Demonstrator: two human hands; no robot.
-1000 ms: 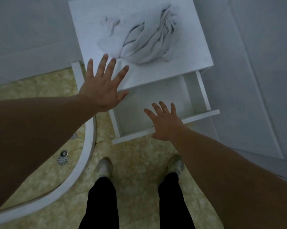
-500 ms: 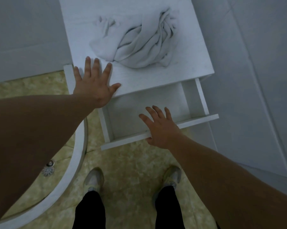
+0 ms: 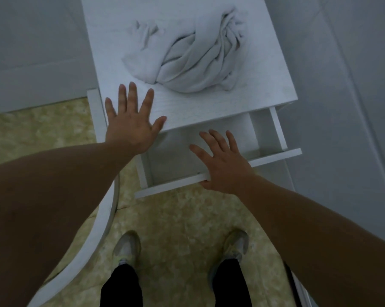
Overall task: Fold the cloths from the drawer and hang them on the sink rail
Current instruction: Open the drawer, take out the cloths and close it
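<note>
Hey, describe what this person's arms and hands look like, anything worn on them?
Both forearms are bare, with no sleeves in view. The left hand and right hand wear no gloves, and no rings, watch or bracelet show. Further down, black trousers and pale sneakers are visible.

One head cam, worn by the person, looks steeply down & fwd, close above the cabinet surface point(image 3: 209, 107), open drawer point(image 3: 209, 156), floor point(image 3: 176, 218) and both feet.
</note>
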